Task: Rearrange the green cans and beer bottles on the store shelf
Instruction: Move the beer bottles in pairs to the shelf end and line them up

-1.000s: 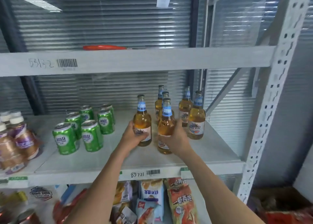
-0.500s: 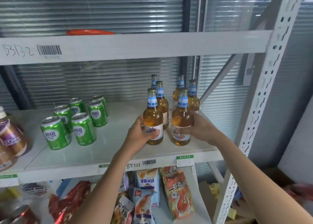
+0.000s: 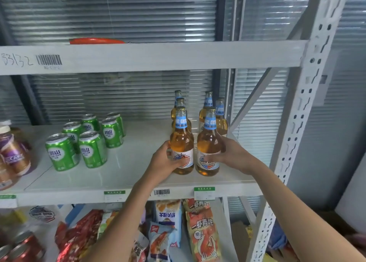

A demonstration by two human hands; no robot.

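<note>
The middle shelf of the grey metal rack carries everything relevant. Since a second ago the two front beer bottles have shifted rightward along it: then they stood nearer the shelf's middle, ahead and left of the other four, and now they stand upright, side by side, at the front of the bottle cluster close to the shelf's right end. The green cans have not moved.

On this shelf, the six green cans stand grouped left of centre, well apart from the bottles. The beer bottles form two rows running back from the shelf's front edge, with four rear bottles behind the front pair. Brown drink bottles sit at the shelf's far left end.

The left hand is clasped around the lower body of the left front bottle, fingers across its label. The right hand is wrapped around the right front bottle, thumb lying on its label. Both bottles rest on the shelf, just beside each other.

Below the shelf, snack bags lie piled, and red cans show at the lower left.
</note>
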